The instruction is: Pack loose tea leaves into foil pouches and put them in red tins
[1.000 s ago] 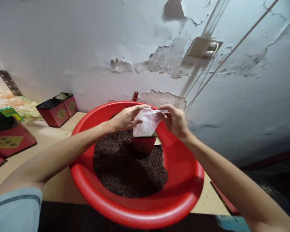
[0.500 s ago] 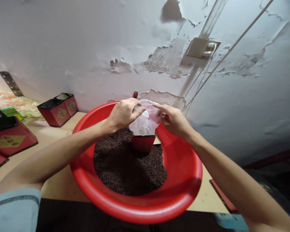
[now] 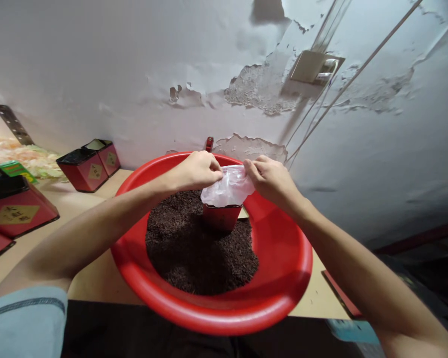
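Observation:
A big red basin sits on the table, holding a heap of dark loose tea leaves. A small red tin stands in the leaves near the far rim, with a clear plastic bag rising out of its mouth. My left hand pinches the bag's top edge on the left side. My right hand pinches the same edge on the right side. Both hands have their fingers closed on the plastic, holding the bag's mouth above the tin.
Two open red tins stand at the wall on the left. A larger red box lies at the left edge, with colourful packets behind it. A wall plate with cables hangs on the peeling wall. Another red item lies right of the basin.
Both hands went from handling the bag loosely with some fingers stretched out to pinching its top edge at either side; the bag now sits lower and flatter over the tin.

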`<state>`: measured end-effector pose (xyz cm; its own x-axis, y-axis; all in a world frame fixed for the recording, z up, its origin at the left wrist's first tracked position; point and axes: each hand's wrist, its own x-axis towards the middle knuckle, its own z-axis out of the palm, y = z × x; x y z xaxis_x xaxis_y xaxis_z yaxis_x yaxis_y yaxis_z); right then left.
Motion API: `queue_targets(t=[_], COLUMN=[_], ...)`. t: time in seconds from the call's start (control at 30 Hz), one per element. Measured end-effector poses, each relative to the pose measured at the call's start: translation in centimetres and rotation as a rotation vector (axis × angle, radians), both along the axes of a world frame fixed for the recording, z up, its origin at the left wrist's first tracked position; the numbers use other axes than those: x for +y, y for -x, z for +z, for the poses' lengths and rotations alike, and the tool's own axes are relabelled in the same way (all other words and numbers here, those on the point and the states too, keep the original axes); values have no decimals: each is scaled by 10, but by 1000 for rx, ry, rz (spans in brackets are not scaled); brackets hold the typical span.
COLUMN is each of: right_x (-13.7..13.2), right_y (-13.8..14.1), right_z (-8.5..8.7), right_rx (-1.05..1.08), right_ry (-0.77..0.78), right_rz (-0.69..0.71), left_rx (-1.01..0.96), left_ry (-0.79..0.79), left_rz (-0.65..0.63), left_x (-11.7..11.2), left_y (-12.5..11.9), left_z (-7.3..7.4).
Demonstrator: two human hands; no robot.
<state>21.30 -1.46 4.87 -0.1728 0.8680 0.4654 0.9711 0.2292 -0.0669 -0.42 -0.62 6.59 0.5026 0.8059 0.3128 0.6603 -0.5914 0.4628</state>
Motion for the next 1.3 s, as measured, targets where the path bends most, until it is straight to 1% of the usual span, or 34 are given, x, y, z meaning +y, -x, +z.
queue_targets(t=[0.07, 0.1, 0.17, 0.27, 0.3, 0.33, 0.4, 0.47, 0.5, 0.53, 0.63, 0.7, 0.73, 0.8, 0.87, 0.9, 0.93, 0.97, 1.03, 1.07, 1.1, 1.13, 1.2, 1.23, 1.27, 1.3], right_x=[-3, -5, -10, -13, -13, -13, -10, -6, -2, 2, 18, 27, 30, 32, 29, 27, 25, 24, 25, 28, 31, 34, 40, 41, 42, 42], right_y=[3, 4, 6, 5, 3, 1, -4, -9, -11, -14, -21, -27, -30, -34, -35, -35, -34, -33, -31, -30, -29, -28, -27, -27, -27, -28], right_z=[5, 9, 16, 25, 27, 28, 27, 22, 18, 13, 0, -5, -7, -8, -9, -9, -11, -13, -18, -22, -26, -29, -33, -34, -32, -29], right_rx=[-39, -75, -185, -339, -366, -383, -396, -390, -377, -353, -202, -72, -26, -20, -121, -181, -233, -270, -305, -311, -310, -300, -248, -209, -165, -119], right_ry=[42, 53, 71, 143, 170, 191, 214, 210, 198, 178, 80, 27, 17, 40, 119, 171, 222, 273, 370, 408, 434, 446, 429, 394, 339, 269], right_rz=[-90, -137, -202, -233, -221, -187, -57, 78, 121, 150, 232, 257, 240, 172, 126, 124, 130, 142, 153, 147, 142, 141, 162, 181, 200, 214], left_rx=[26, 43, 92, 197, 216, 214, 123, -72, -186, -305, -615, -692, -694, -679, -636, -569, -465, -335, -74, 24, 79, 86, -26, -121, -209, -268], left_ry=[-83, -104, -107, -89, -52, 25, 262, 463, 510, 516, 412, 335, 322, 362, 432, 443, 415, 355, 207, 163, 161, 193, 267, 258, 203, 114], left_rz=[85, 106, 125, 166, 175, 175, 152, 132, 119, 97, -49, -136, -153, -110, -18, 24, 53, 64, 53, 49, 44, 33, 32, 59, 112, 184], left_x=[1, 2, 5, 11, 14, 17, 26, 35, 39, 42, 45, 44, 42, 40, 40, 40, 41, 41, 41, 41, 41, 42, 43, 42, 41, 39], left_y=[-1, -1, 0, 4, 5, 5, 4, -3, -8, -14, -31, -38, -39, -36, -29, -25, -21, -16, -10, -8, -7, -5, -3, -1, 2, 4], left_z=[-2, -4, -7, -12, -14, -16, -23, -33, -38, -43, -58, -63, -63, -61, -55, -51, -49, -47, -46, -47, -49, -51, -54, -55, -54, -53])
